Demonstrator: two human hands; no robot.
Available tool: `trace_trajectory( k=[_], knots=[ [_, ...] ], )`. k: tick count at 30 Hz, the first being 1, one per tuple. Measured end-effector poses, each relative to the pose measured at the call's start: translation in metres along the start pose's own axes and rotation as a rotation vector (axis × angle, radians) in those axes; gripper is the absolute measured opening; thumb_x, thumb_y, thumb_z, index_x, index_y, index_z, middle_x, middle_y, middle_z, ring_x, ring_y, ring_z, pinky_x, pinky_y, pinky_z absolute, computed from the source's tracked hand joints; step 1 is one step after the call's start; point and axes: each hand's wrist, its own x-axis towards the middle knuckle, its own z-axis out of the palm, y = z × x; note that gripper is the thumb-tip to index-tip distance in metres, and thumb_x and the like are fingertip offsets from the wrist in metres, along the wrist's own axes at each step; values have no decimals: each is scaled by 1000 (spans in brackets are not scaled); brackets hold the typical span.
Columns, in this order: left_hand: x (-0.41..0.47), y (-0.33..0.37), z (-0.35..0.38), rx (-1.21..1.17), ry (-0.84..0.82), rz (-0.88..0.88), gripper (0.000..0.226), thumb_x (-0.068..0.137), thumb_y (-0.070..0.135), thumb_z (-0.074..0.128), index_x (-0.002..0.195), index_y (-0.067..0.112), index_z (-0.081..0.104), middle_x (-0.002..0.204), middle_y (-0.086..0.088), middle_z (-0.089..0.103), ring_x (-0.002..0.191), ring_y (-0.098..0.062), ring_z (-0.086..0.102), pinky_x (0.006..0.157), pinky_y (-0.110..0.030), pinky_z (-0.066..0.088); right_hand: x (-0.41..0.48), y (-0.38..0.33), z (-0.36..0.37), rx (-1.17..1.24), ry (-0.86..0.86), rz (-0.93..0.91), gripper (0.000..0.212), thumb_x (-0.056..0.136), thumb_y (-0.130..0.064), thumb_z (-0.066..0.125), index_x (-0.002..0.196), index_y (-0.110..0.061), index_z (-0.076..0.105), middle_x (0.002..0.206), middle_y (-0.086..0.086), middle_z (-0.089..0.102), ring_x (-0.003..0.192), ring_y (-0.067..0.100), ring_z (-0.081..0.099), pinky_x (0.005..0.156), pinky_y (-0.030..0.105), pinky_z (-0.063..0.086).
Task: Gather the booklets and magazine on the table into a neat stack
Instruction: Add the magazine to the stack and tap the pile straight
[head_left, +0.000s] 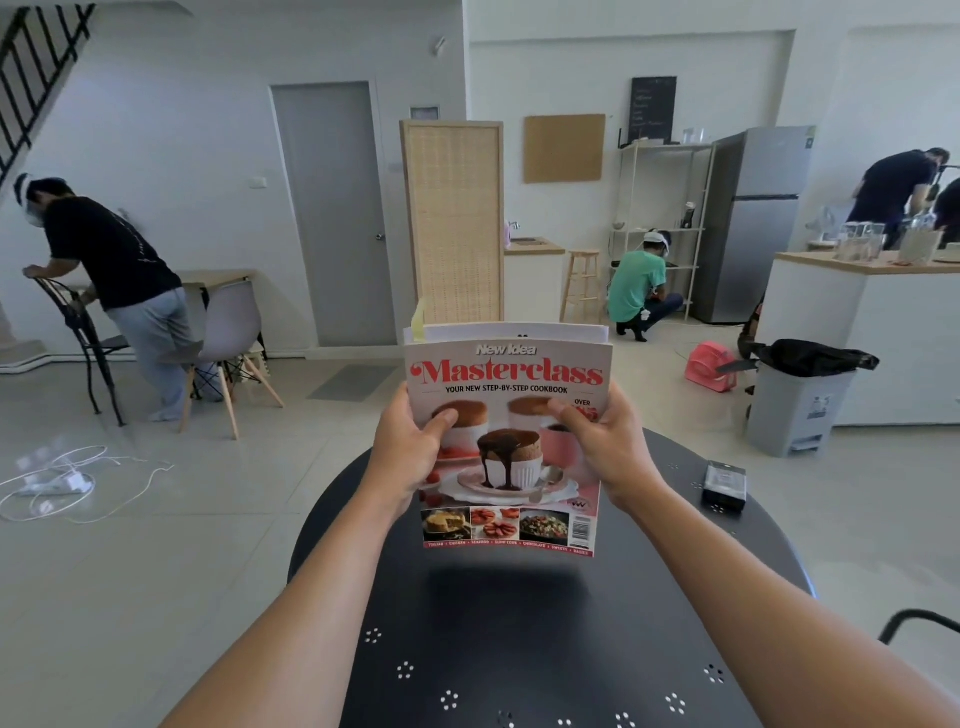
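- Pink-and-white glossy magazine (506, 447), a cookbook issue, held upright in the air above the dark round surface (519, 649), cover facing the camera, centre of view.
- White booklets (511, 331) sit behind it in the same bundle; their top edges stick up past the far side of the magazine, with a pale yellow tab at the top left corner. How many booklets, cannot tell.
- Left hand (410, 457) clamps the left edge of the bundle: thumb pressed on the cover, fingers wrapped behind and hidden.
- Right hand (605, 449) does the same on the right edge, thumb across the cover, fingers out of sight behind.
- Bottom edge of the bundle hangs clear of the surface; a shadow falls under it.
- Small black box (723, 487) lies at the right rim of the surface, well apart from the bundle. No other loose paper visible on the surface.
- Step, as I judge it: gathering looks done, now at the squaring stage, since the top edges are uneven.
- Next move probably calls for loosening the grip a little, tapping the bottom edge down on the surface so sheets drop level, then laying the stack flat near the middle.
- Watch: glossy cover may slide against the booklets if the grip loosens too much.
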Motion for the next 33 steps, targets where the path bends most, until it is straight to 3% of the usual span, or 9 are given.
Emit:
trace_trajectory(
  k=[6,10,14,16,19,21,25,28,33],
  knots=[
    [-1,-10,-2,0,19,-24,42,94,4,63,132,19,53,124,1,66,114,-15,58,86,-28,48,-2,11,7,-11,11,19,30,91,-4,66,111,-26,62,108,-5,74,100,7,71,92,35,58],
    [-2,-19,-5,7,30,-51,41,94,3,64,131,17,54,123,0,67,116,-18,59,95,-39,50,-4,22,12,-19,12,34,31,90,-7,68,118,-20,63,114,1,74,107,16,70,95,42,57],
    [-6,-23,-8,21,22,-40,39,95,7,62,132,18,52,120,3,66,110,-14,59,81,-24,51,-5,27,12,-16,17,41,33,91,-10,68,121,-20,60,114,-1,73,106,15,69,91,39,57],
    [-14,-35,-13,72,-36,-87,36,96,10,61,130,20,52,118,5,66,110,-14,60,86,-30,53,-15,36,8,-16,-44,94,38,92,-12,66,127,-22,51,116,0,71,103,19,71,86,39,59],
    [-31,-60,-19,217,-110,-153,30,97,13,60,127,20,55,112,11,65,108,-7,61,92,-29,50,-39,59,1,-134,-78,172,28,97,-8,58,116,-27,51,101,1,73,94,22,73,85,45,60],
    [-35,-68,-21,207,-94,-149,25,97,12,60,122,18,58,106,12,68,99,1,63,85,-23,52,-42,62,2,-215,-40,173,23,98,-8,56,110,-27,54,95,-1,73,90,18,71,82,41,59],
    [-19,-62,-24,221,-45,-202,16,96,11,63,111,14,64,100,2,74,91,-10,71,73,-26,55,-18,47,9,-363,-52,215,15,98,-16,56,111,-23,54,97,-1,69,85,15,70,71,32,58],
    [-1,-55,-27,232,-27,-287,5,93,8,66,97,11,68,94,-7,76,81,-20,74,64,-31,56,8,47,15,-421,-78,351,14,95,-21,59,109,-24,57,96,1,72,82,19,74,75,40,61],
    [20,-65,-31,324,-48,-452,10,90,3,68,82,8,67,86,-12,75,69,-23,71,54,-29,53,30,64,30,-517,-144,518,17,90,-14,59,106,-14,64,94,5,75,81,22,75,79,44,62]
  ],
)
